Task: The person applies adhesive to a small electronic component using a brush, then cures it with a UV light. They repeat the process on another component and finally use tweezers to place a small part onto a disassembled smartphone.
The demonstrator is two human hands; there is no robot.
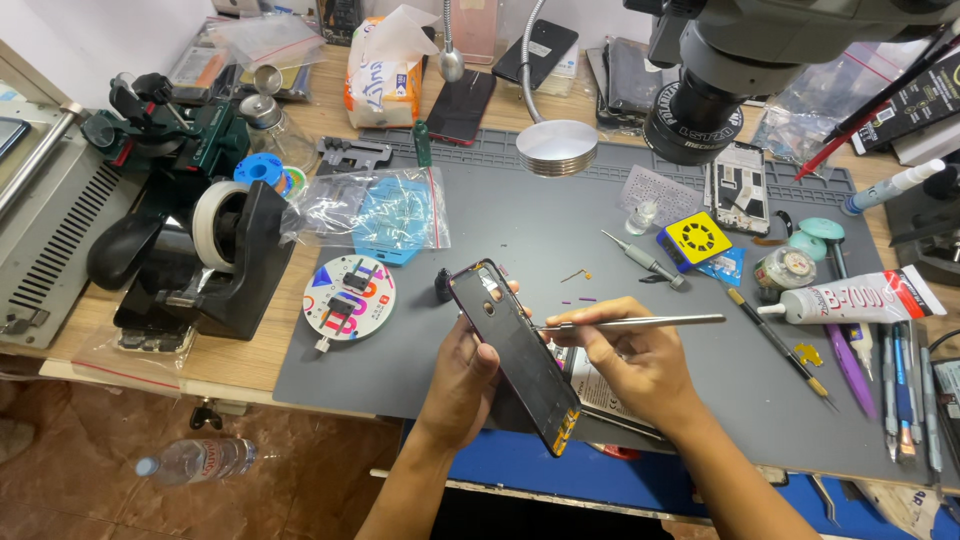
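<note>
Head view — dark slim phone frame [515, 355], tilted; tweezers [630, 322] at its edge

At frame centre the phone [515, 350] shows a glossy black, smooth face. The tweezers [640, 322] crossing it look like brushed metal. The work mat [560, 225] beneath is matt grey and rubbery. At upper centre, the lamp head [557, 147] is ridged, shiny metal; the bag [370, 205] at left is clear, crinkled plastic.
</note>
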